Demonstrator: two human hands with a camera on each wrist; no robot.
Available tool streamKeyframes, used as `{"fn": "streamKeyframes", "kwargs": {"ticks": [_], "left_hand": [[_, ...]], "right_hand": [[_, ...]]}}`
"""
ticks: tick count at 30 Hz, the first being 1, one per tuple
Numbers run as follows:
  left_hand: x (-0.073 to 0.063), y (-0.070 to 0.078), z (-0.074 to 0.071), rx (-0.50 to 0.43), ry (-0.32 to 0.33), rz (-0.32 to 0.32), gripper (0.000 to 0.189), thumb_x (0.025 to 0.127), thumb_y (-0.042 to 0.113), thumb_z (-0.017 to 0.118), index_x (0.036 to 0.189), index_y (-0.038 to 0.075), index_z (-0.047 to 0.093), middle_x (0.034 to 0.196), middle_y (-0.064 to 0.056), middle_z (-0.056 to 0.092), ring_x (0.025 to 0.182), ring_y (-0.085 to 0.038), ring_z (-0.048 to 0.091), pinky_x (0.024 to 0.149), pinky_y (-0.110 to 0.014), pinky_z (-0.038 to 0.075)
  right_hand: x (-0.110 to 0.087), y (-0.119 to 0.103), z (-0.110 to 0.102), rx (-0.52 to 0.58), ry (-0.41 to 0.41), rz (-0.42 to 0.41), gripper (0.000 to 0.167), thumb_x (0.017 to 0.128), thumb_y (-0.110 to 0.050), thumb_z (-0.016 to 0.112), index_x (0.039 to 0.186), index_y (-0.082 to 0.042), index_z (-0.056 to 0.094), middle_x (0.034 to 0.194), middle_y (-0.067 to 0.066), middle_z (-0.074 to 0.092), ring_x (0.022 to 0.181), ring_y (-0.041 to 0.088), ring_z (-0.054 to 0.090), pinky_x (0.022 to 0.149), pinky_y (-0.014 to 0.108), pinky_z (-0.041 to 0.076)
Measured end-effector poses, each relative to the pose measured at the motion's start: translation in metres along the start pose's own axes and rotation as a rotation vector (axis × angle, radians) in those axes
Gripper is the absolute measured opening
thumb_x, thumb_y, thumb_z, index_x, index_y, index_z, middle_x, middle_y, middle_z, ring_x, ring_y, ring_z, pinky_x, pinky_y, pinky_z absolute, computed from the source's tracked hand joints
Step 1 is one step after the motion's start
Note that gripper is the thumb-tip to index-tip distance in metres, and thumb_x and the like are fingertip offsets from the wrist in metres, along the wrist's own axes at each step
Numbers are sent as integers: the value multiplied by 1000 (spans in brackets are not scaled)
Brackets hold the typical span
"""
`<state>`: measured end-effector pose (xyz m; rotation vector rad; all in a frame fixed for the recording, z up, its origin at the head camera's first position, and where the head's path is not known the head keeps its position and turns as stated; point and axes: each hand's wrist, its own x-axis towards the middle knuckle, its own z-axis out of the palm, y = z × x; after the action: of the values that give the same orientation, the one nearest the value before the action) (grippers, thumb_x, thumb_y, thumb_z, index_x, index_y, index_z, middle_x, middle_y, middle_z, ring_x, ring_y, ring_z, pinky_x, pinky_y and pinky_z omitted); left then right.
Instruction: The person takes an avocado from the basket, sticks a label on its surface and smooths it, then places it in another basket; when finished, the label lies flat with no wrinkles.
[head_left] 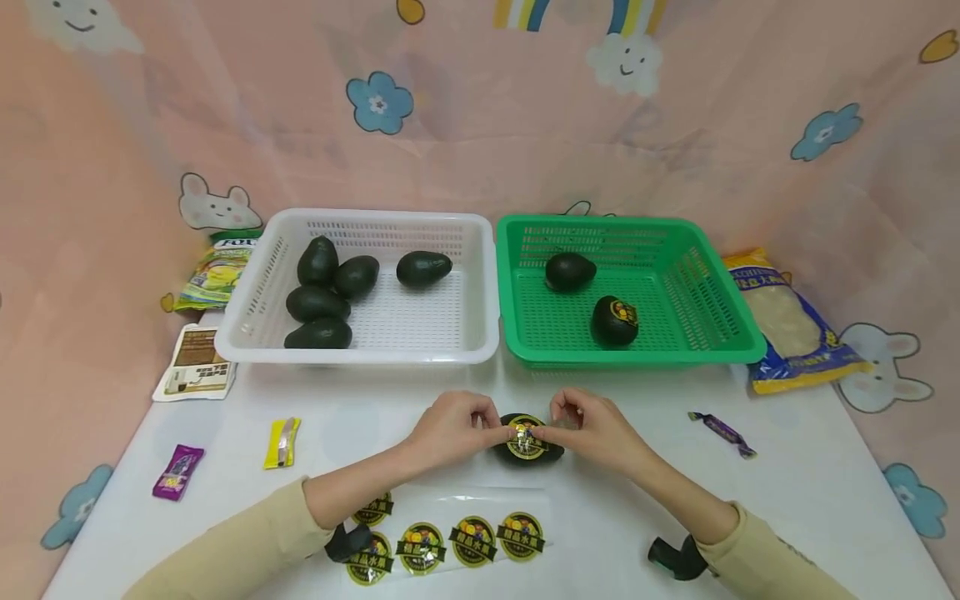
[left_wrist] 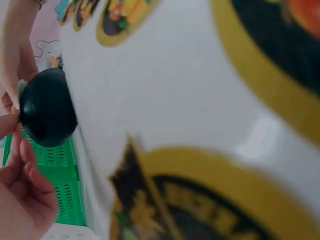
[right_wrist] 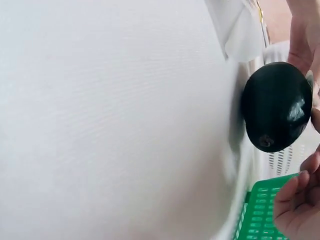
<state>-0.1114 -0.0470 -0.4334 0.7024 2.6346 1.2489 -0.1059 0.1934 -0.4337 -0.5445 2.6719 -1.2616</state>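
Observation:
An avocado (head_left: 512,454) lies on the white table in front of the two baskets. On its upper face is a round black-and-gold sticker (head_left: 527,439). My left hand (head_left: 453,429) comes from the left, its thumb pressing on the sticker. From the other side my right hand (head_left: 600,429) presses there with its thumb too. The other fingers of both hands are bent loosely, off the fruit. In the left wrist view the avocado (left_wrist: 49,107) shows its dark side, with the thumb at its edge. A pale sticker edge stands out from the avocado (right_wrist: 275,107) in the right wrist view.
A sheet of similar stickers (head_left: 442,504) lies in front of the hands. Behind stand a white basket (head_left: 356,357) with several avocados and a green basket (head_left: 637,357) with two. Wrapped candies (head_left: 178,472) and snack bags (head_left: 798,325) lie toward the sides.

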Motion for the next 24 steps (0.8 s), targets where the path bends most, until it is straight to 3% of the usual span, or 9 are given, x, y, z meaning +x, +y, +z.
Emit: {"fn": "streamKeyframes", "kwargs": {"ticks": [4,6,8,12,14,16,20,24], "left_hand": [[0,-3,0,103,38,214,12,84,31,77,89,23,70,86,7,58,75,-11,51,61,-23,41],[-1,-5,1,150,31,300,22,85,34,77,103,24,73,96,5,56,83,-11,49,63,-21,40],[-1,-6,2,196,19,335,31,84,41,76,112,27,74,101,7,53,88,-9,46,63,-19,39],[-2,-8,5,206,5,334,36,80,44,78,112,29,74,104,6,53,94,-9,44,68,-20,41],[-1,-8,6,180,-4,336,36,80,42,79,113,26,74,110,3,56,101,-11,47,76,-24,45],[1,-8,7,154,-25,340,41,81,42,79,116,24,71,119,0,56,110,-14,49,85,-29,47],[7,-6,9,159,-116,343,62,76,49,80,128,22,60,131,1,52,121,-15,48,93,-33,47],[14,-7,13,186,-224,346,67,74,47,82,131,24,57,127,8,53,116,-8,49,92,-27,46]], "right_hand": [[0,7,4,15,27,-213,13,84,-20,78,87,-25,67,78,-11,57,68,14,48,60,26,41],[0,10,6,11,26,-295,14,84,-17,78,91,-25,69,83,-11,60,72,16,50,63,28,42],[1,11,6,5,14,-341,17,82,-17,80,92,-24,69,86,-10,61,76,18,52,66,29,43],[2,11,2,-40,-8,-383,24,78,-20,84,95,-19,67,93,-6,64,83,19,55,71,31,45],[3,10,-2,-19,-1,-305,26,80,-21,82,100,-14,67,97,-2,66,84,18,57,72,29,48],[4,9,-7,63,20,-156,31,83,-23,79,108,-9,67,103,5,68,87,15,60,74,28,50],[8,8,-17,401,53,190,45,91,-23,71,127,1,58,122,19,62,99,9,63,85,30,52],[16,6,-20,661,46,377,52,96,-25,65,133,6,49,131,18,58,108,10,61,100,36,45]]}}
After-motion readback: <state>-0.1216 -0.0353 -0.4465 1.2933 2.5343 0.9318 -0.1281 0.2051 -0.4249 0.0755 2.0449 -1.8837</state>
